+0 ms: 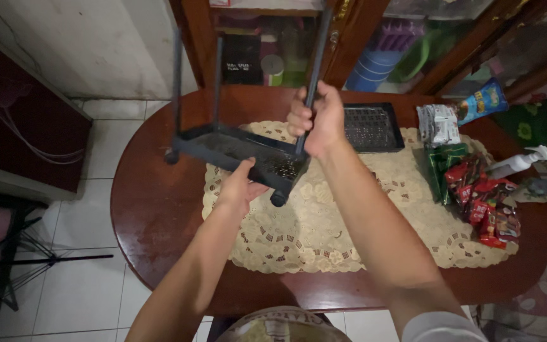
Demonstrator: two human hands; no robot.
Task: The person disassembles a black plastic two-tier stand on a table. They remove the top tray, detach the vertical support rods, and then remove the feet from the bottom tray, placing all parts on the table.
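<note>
Both hands – left hand [238,187], right hand [318,120] – hold black rack [235,149], shelf bare

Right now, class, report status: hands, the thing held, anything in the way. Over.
Right hand shut on one pole of the black rack. Left hand supporting its tray edge. Second black tray behind on the table, snack packets at right.

Both forearms showing bare, no watch, no rings, no gloves. Left hand [238,190] and right hand [318,120] both uncovered. White sleeve [441,328] peeking in at bottom right, bunched up near right elbow. Left arm showing no sleeve at all.
</note>
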